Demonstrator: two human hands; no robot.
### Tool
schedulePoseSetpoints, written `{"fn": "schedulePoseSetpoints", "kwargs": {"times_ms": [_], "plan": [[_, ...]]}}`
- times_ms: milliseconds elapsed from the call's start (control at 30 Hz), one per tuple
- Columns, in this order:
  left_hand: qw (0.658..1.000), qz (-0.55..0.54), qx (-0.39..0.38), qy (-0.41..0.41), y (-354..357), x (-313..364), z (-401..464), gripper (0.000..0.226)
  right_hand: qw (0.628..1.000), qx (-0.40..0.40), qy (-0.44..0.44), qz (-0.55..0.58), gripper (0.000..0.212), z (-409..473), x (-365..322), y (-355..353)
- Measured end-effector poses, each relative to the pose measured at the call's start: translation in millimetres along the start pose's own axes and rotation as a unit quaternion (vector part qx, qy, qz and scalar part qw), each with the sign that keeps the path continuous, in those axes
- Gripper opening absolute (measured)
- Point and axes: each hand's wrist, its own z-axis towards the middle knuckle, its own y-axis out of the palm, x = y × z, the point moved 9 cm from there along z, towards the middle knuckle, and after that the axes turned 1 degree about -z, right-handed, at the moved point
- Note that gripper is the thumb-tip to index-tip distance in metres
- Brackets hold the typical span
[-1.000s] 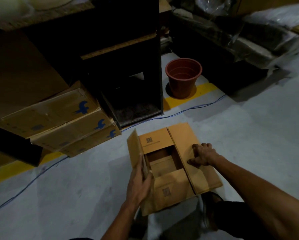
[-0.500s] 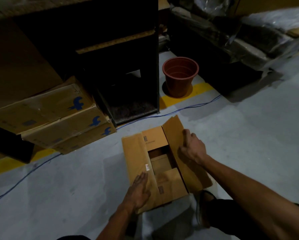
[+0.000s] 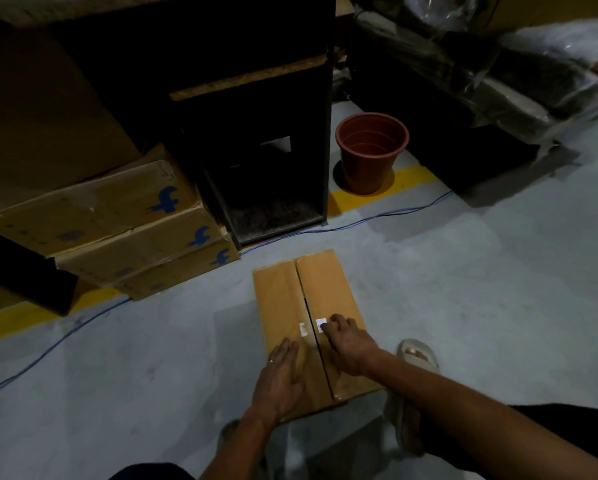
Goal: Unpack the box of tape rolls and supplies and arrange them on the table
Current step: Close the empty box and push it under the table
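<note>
Pressing flat on a closed cardboard box (image 3: 311,306), low in the middle of the frame, on grey floor (image 3: 481,289). Left hand (image 3: 282,379) spread open, palm down on the left flap, holding nothing; thin ring on one finger. Right hand (image 3: 349,344) open too, fingers (image 3: 335,323) resting on the right flap beside a small white label (image 3: 321,322), gripping nothing. Both flaps folded down, meeting along a dark seam up the box's middle; second pale label just left of that seam. Contents hidden under the flaps. Sandalled foot (image 3: 417,356) just right of the box, near its lower right corner. Stack of three flat cartons (image 3: 117,230) with blue logos at mid left, well apart from the box. Dark open cabinet (image 3: 262,150) at upper centre, reddish-brown plastic pot (image 3: 370,154) just right of it, standing upright on a yellow floor stripe (image 3: 401,183). Blue cable (image 3: 377,218) running across the floor between cabinet and box. Plastic-wrapped bundles (image 3: 498,71) at upper right, dim and hard to make out.
</note>
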Motion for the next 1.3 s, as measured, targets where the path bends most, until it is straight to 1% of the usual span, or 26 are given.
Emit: {"fn": "schedulePoseSetpoints", "kwargs": {"times_ms": [67,167,233,300,367,433,467,533,633,700,800,833,867,933,967,1033,1100,1167,1233,1300], "plan": [[1.000,0.013,0.016,-0.017,-1.1,-1.7,-0.6,0.078,0.999,0.026,0.024,0.017,0.065,-4.2,4.8,4.8],[0.998,0.026,0.019,-0.051,-2.3,-4.7,0.6,0.080,0.993,0.057,0.092,0.054,0.069,-6.1,23.1,9.0],[0.996,0.030,0.017,-0.076,-3.8,-9.3,4.2,0.086,0.987,0.040,0.128,0.085,0.079,-2.0,39.4,15.4],[0.995,0.008,0.017,-0.102,-3.5,-18.7,10.3,0.096,0.981,0.004,0.143,0.132,0.089,2.8,52.5,23.0],[0.991,-0.063,0.012,-0.116,-0.8,-27.6,17.3,0.105,0.974,-0.016,0.135,0.182,0.093,6.3,57.8,28.8],[0.983,-0.143,0.011,-0.114,1.5,-32.6,24.9,0.113,0.968,-0.009,0.119,0.219,0.094,7.4,55.8,30.0],[0.980,-0.161,0.014,-0.114,2.9,-34.2,27.4,0.116,0.967,0.000,0.115,0.227,0.095,7.0,53.7,30.1],[0.979,-0.162,0.025,-0.118,6.1,-35.9,29.8,0.117,0.966,0.013,0.113,0.232,0.097,5.9,50.8,30.2],[0.980,-0.154,0.051,-0.113,8.9,-35.9,36.0,0.110,0.965,0.020,0.112,0.236,0.102,11.6,52.4,31.2],[0.981,-0.146,0.077,-0.102,-0.4,-34.6,45.9,0.103,0.966,0.044,0.102,0.234,0.102,21.8,53.4,20.7],[0.981,-0.097,0.110,-0.129,-20.7,-36.1,64.2,0.099,0.967,0.083,0.080,0.226,0.103,42.5,50.6,-3.1],[0.979,-0.090,0.132,-0.129,-31.5,-35.2,69.3,0.099,0.966,0.093,0.071,0.230,0.104,49.8,48.3,-13.2],[0.976,-0.099,0.158,-0.116,-43.5,-33.6,75.3,0.099,0.964,0.104,0.062,0.238,0.105,57.5,46.2,-25.0],[0.966,-0.151,0.195,-0.082,-67.9,-35.4,91.1,0.099,0.958,0.127,0.046,0.253,0.106,75.7,42.4,-53.6],[0.961,-0.174,0.205,-0.066,-80.6,-36.3,101.3,0.101,0.956,0.140,0.038,0.254,0.106,85.8,41.3,-69.7],[0.958,-0.185,0.215,-0.031,-106.5,-34.2,126.2,0.105,0.953,0.165,0.031,0.253,0.106,108.5,42.2,-99.2],[0.963,-0.174,0.203,-0.020,-127.5,-32.0,151.4,0.109,0.948,0.180,0.026,0.263,0.108,131.5,45.6,-124.7],[0.971,-0.152,0.181,-0.029,-139.7,-33.2,173.2,0.114,0.948,0.170,0.027,0.269,0.108,154.6,51.5,-139.2],[0.982,-0.127,0.129,-0.053,-138.5,-40.0,191.5,0.119,0.954,0.140,0.045,0.262,0.107,174.0,57.7,-140.8],[0.996,-0.050,0.059,-0.055,-127.1,-35.6,202.8,0.122,0.966,0.116,0.063,0.220,0.100,187.4,60.8,-134.5]]}}
